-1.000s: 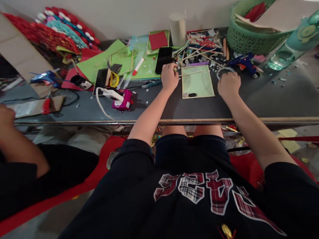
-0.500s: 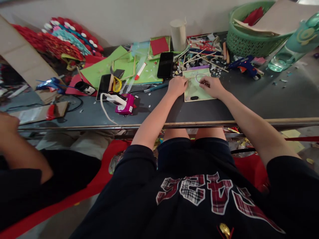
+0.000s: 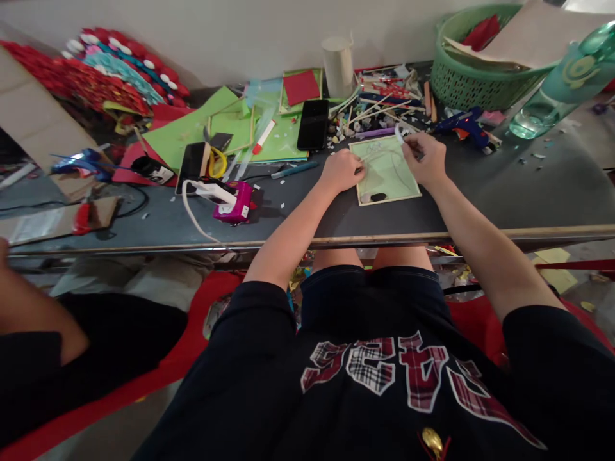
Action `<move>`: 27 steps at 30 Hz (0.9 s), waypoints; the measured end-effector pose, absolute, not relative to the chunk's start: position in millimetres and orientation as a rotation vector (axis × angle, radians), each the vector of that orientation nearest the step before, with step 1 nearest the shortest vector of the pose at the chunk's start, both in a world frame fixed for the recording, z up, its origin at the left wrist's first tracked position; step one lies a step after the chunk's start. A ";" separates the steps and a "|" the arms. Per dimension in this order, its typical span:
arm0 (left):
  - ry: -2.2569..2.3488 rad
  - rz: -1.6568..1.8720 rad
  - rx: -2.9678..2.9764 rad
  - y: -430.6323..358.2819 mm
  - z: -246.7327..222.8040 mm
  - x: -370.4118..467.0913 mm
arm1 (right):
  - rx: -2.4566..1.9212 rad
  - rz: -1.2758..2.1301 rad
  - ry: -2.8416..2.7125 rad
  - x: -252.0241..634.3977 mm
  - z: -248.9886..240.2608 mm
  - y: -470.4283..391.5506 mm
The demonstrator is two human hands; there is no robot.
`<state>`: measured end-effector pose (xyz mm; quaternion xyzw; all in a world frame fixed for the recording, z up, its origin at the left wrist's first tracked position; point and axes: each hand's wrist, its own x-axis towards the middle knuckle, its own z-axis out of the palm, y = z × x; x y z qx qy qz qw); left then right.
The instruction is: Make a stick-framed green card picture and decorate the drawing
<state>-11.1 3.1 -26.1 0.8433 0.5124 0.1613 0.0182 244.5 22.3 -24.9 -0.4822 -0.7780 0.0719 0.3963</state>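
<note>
A pale green square panel (image 3: 389,176) with a thin light frame lies on the dark table, a black oval and a faint drawing on it. My left hand (image 3: 342,171) rests at its left edge, fingers curled; what they hold, if anything, is hidden. Over the panel's upper right side, my right hand (image 3: 423,157) pinches a thin white strip (image 3: 399,134) that sticks up from the fingertips. A curved pale line runs across the panel between both hands.
Behind the panel lie sticks and scraps (image 3: 379,112), a black phone (image 3: 313,125) and a white roll (image 3: 338,66). A blue glue gun (image 3: 461,123), green basket (image 3: 473,80) and bottle (image 3: 541,112) stand right. A magenta adapter (image 3: 234,202) sits left; another person's arm (image 3: 33,301) is far left.
My right hand has moved up and to the right off the panel's middle, lifting the strip's end. My left hand stays at the left edge. The view has shifted slightly.
</note>
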 end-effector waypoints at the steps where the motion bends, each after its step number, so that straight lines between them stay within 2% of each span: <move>1: 1.621 0.501 2.603 2.4 -25.5 -9.9 | -1.220 0.183 -2.013 242.4 -25.9 20.9; 5: 1.821 0.602 2.417 14.7 -25.0 -17.2 | -1.193 0.169 -2.147 233.1 -26.4 13.4; 8: 1.990 0.828 2.255 31.8 -27.9 -31.8 | -1.189 0.154 -2.172 230.2 -23.7 10.2; 13: 1.996 1.030 2.174 46.8 -28.4 -43.8 | -1.236 0.171 -2.197 230.2 -20.2 8.7; 17: 1.894 0.904 2.251 55.2 -15.8 -32.9 | -1.198 0.165 -2.192 230.5 -23.5 9.8; 21: 1.791 0.574 2.386 72.4 -2.8 -17.9 | -1.157 0.148 -2.156 231.5 -28.9 13.5; 27: 1.989 0.328 2.405 97.1 10.4 -12.6 | -1.130 0.184 -2.145 233.5 -30.9 15.2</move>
